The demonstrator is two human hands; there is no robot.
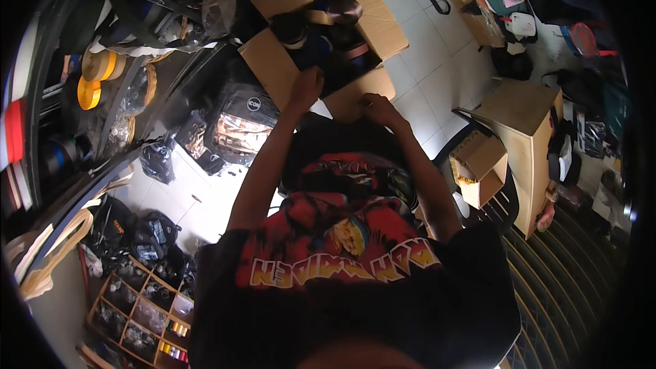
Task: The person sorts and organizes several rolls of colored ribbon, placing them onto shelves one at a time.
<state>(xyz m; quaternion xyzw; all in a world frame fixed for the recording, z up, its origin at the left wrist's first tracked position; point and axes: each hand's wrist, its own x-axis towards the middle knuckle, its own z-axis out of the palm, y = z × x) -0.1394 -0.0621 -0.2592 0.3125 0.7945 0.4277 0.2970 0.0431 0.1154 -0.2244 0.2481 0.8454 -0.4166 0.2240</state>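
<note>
In front of me, an open cardboard box (pixel 266 61) has its flaps spread outward. Inside lie several rolls of strap or ribbon, among them a shiny brown roll (pixel 345 9) at the far side and a dark roll (pixel 290 31) at the left. My left hand (pixel 309 89) is closed at the box's near left edge, beside the left flap; its fingertips are partly hidden. At the outer right corner of the near flap (pixel 355 99), my right hand (pixel 384 111) has its fingers bent around the cardboard.
Left, a rack holds yellow webbing rolls (pixel 90 93). Packed black bags (pixel 239 119) lie beside the box. A divided wooden tray (pixel 123 331) with thread spools sits lower left. On the right are a small open carton (pixel 478 167) on a chair and a wooden cabinet (pixel 516 113).
</note>
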